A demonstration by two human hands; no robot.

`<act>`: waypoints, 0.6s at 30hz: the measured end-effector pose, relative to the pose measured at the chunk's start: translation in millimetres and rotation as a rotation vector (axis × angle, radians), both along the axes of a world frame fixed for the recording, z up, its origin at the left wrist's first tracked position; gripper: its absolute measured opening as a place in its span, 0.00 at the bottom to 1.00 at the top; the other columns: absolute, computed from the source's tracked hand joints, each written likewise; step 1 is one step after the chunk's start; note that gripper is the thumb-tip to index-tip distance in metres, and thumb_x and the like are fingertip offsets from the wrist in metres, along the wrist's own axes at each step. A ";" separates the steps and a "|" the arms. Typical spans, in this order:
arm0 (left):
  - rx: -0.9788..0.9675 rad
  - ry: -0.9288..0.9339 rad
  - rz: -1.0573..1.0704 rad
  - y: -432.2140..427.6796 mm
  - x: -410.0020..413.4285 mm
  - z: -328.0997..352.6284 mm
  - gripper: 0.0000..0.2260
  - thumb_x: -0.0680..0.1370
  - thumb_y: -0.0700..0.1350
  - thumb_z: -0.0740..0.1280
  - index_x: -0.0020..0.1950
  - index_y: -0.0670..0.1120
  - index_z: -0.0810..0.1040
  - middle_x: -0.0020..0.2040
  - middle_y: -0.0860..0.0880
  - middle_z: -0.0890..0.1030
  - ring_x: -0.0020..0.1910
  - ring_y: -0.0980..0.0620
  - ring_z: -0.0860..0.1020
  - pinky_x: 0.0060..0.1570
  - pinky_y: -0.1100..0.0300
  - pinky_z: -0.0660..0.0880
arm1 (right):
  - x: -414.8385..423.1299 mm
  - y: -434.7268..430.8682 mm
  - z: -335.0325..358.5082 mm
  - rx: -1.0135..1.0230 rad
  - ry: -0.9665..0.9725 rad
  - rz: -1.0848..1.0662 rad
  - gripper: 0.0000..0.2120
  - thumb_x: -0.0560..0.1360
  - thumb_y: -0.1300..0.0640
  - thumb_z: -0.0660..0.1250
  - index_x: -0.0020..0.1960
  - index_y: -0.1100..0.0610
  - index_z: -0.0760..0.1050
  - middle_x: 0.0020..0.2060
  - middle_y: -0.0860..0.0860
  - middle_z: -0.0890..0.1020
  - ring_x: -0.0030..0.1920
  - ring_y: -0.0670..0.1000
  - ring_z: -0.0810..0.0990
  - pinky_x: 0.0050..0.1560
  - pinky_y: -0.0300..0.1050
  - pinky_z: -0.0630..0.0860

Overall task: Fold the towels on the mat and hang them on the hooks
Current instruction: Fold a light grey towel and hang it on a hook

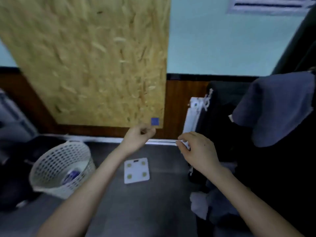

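Two empty hands hovering | left hand (pixel 139 135) loosely curled | right hand (pixel 200 149) relaxed | towel (pixel 277 106) hanging at 3 o'clock | basket (pixel 51 161) sitting at 8 o'clock

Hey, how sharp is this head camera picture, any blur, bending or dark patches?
Head view: soft throughout, with blur smearing the chipboard panel and white basket; wide-angle bending curves the wall's dark trim; the right side below the hanging grey towel is too dark for detail.
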State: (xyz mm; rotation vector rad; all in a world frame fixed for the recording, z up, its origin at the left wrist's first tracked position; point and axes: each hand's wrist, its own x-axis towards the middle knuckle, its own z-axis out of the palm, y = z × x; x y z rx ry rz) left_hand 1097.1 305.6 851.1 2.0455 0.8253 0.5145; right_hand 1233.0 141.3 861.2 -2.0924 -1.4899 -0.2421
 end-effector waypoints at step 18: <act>-0.228 0.259 0.853 -153.2 -532.0 -103.9 0.03 0.76 0.44 0.67 0.44 0.47 0.80 0.41 0.47 0.82 0.41 0.49 0.80 0.50 0.52 0.76 | -388.6 38.1 -195.4 -0.727 0.369 0.665 0.10 0.75 0.50 0.66 0.44 0.56 0.80 0.39 0.51 0.84 0.43 0.54 0.82 0.43 0.48 0.77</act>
